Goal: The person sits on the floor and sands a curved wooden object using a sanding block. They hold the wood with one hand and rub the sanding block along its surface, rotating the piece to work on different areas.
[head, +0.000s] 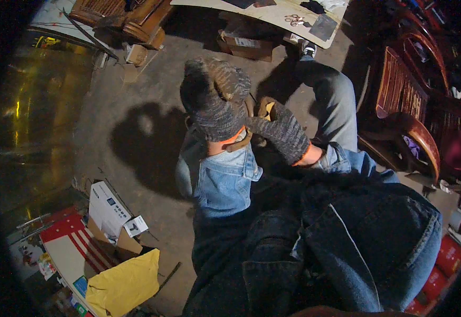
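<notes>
My left hand (218, 103) wears a dark grey knit glove with an orange cuff and is raised before me, fingers bent. Whether it holds something cannot be told. A curved brown object (239, 144), perhaps a handle or a strap, lies by its wrist and runs up between the hands. At its right, my right hand (284, 132), in a matching glove, has its fingers closed around part of this object. A small yellow piece (269, 109) shows at the right hand's fingers. Blue denim sleeves cover both arms.
Scissors (294, 20) and a dark flat sheet (323, 27) lie on a pale table (254, 12). Below it stands a cardboard box (246, 45). Carved wooden chairs (402, 85) are at right. A white box (107, 208) and yellow packet (123, 283) sit lower left.
</notes>
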`<state>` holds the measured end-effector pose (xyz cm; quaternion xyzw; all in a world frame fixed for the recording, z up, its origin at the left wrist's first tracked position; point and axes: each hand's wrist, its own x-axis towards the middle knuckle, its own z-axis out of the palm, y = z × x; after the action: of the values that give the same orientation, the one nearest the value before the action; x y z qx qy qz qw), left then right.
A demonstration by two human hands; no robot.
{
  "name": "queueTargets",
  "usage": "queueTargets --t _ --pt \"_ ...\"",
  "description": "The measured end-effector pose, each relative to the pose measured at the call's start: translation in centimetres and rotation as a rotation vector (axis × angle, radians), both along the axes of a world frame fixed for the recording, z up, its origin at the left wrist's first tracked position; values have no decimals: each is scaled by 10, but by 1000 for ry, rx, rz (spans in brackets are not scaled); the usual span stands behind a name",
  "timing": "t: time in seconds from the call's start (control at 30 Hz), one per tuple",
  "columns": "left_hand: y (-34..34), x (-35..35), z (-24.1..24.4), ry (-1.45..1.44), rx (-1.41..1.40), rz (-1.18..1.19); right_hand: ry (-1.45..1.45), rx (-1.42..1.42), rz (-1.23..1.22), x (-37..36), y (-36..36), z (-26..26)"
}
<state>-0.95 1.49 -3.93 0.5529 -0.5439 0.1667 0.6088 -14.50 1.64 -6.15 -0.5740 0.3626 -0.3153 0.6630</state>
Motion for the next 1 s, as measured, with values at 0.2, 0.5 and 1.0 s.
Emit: queueTargets --t 0.2,0.5,1.0 --pt "-8 -5 -1 76 38 -58 147 -680 -123 1 -35 -12" --pt "5 -2 10 630 9 -402 -71 175 119 -3 0 1" --pt "4 -9 20 758 -123 -604 56 -114 76 -1 -11 -12"
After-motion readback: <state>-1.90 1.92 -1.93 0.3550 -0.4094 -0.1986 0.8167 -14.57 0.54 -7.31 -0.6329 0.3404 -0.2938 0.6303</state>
